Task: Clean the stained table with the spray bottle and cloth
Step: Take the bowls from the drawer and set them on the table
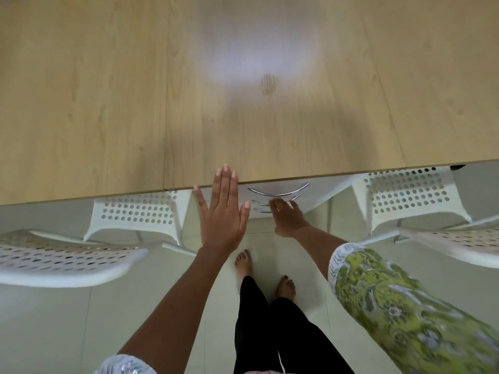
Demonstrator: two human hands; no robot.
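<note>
Left hand point(221, 211): fingers straight, together, tips over table point(108, 103) edge, likely bracing; right hand point(287, 217): fingers curled at drawer handles point(278, 190), grip unclear, presumably fetching supplies; stain point(268, 83) beyond fingertips.

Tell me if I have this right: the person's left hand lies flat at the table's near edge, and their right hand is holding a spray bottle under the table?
Not quite. The left hand is flat at the near edge of the table, but the right hand holds no spray bottle; it reaches for the curved metal drawer handles under the table. The head view shows no bottle anywhere.
</note>
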